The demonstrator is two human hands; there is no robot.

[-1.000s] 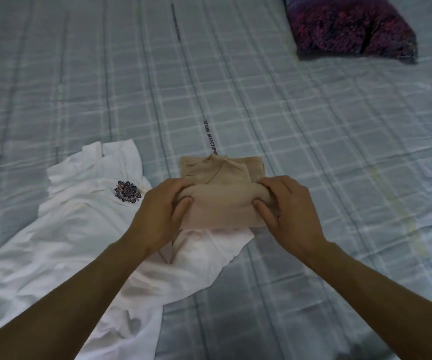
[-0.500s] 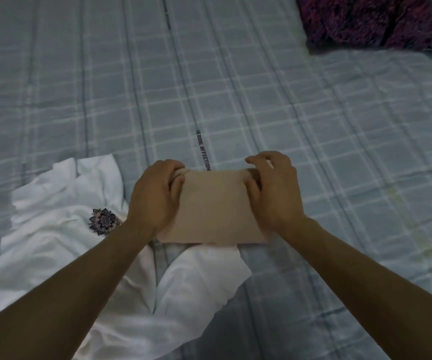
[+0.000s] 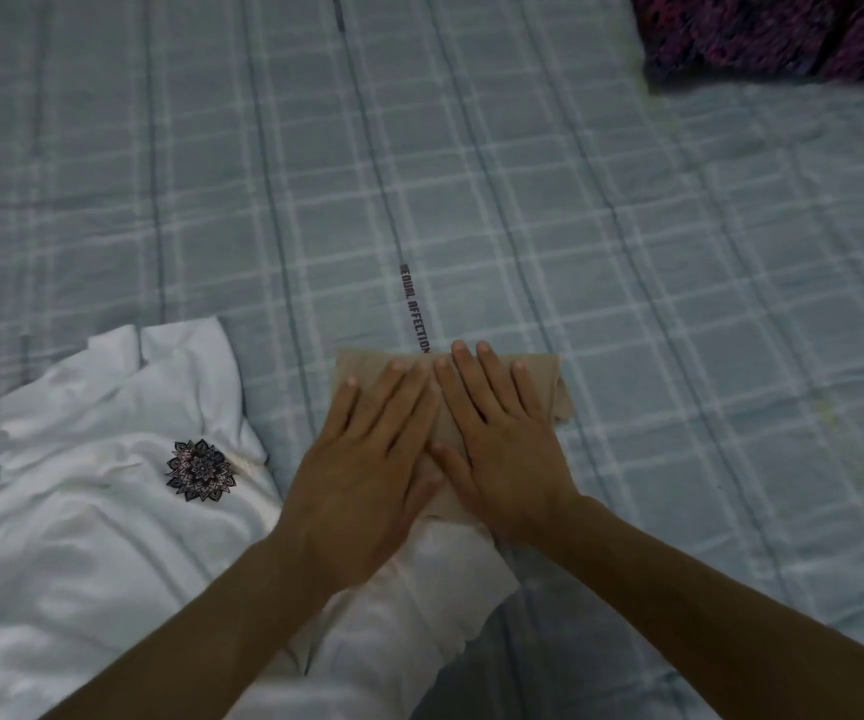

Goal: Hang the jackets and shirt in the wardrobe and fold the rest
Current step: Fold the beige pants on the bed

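1. While both flat hands, left hand (image 3: pixel 367 475) and right hand (image 3: pixel 502 449), press the folded tan cloth (image 3: pixel 549 376) on the bed (image 3: pixel 627 304), gripping nothing, that fold looks done.
2. White shirt (image 3: pixel 107 511) beside it is not hung yet.

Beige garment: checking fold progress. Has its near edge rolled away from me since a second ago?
Yes. The beige garment was folded farther up the bed, toward the printed lettering, and now lies flat.

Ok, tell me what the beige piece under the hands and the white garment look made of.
Beige folded garment: thin, matte, probably a stretchy knit; it lies smooth. White garment: soft cotton-like jersey, slightly sheeny, loosely rumpled, with a printed dark mandala.
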